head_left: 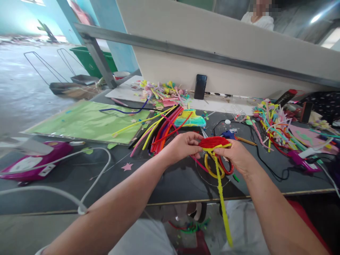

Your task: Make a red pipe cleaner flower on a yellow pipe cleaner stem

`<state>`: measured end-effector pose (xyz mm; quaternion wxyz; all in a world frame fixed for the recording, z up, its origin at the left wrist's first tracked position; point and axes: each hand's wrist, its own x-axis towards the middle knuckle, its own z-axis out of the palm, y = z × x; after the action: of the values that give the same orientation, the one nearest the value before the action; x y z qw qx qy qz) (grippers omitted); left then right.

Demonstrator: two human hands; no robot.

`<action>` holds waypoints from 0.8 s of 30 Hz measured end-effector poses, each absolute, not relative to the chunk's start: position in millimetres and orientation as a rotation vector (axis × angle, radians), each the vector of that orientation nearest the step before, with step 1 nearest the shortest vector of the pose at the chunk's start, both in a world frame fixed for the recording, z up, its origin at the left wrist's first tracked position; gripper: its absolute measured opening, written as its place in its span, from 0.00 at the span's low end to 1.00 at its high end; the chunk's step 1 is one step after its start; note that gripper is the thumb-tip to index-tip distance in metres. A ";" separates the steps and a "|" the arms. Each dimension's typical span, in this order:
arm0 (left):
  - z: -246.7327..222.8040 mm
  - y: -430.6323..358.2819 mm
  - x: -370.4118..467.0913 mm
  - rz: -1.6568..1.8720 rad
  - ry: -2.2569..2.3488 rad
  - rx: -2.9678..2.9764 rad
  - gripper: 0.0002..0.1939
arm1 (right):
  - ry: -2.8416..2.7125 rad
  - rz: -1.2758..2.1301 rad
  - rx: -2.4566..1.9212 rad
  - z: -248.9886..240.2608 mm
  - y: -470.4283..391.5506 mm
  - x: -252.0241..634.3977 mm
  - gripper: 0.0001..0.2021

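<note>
Between my two hands is a red fuzzy pipe-cleaner piece (214, 142) with a yellow edge, held over the near part of the table. My left hand (186, 144) pinches its left end with bent fingers. At the right end, my right hand (231, 153) grips it, thumb on the yellow edge. A long yellow pipe cleaner (222, 202) hangs from it past the table edge. Scissors with yellow and red handles (211, 171) lie just beneath. Behind my left hand rests a bundle of colourful pipe cleaners (165, 132), with a yellow and turquoise pipe-cleaner piece (190, 119) beyond.
A purple device with a white cord (37, 163) stands at left near a green sheet (87, 120). A phone (200, 86) leans against the back panel. More pipe-cleaner pieces (272, 120) pile up at right, near another purple device (302, 162). A person (259, 21) is beyond the panel.
</note>
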<state>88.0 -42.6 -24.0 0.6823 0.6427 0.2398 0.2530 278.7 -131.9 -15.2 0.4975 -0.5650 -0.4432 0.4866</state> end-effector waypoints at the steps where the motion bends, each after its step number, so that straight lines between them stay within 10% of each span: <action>1: -24.6 -42.8 88.7 0.577 0.530 1.402 0.20 | -1.051 1.155 -1.375 -15.1 -131.9 278.0 0.19; 24: -22.4 -46.9 91.3 0.546 0.391 0.928 0.16 | -0.842 1.476 -0.900 -32.6 -131.5 273.2 0.15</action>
<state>91.3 -46.9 -22.4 0.8403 0.4392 0.1851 0.2583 273.2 -131.5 -32.6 0.5722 -0.3838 -0.3592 0.6296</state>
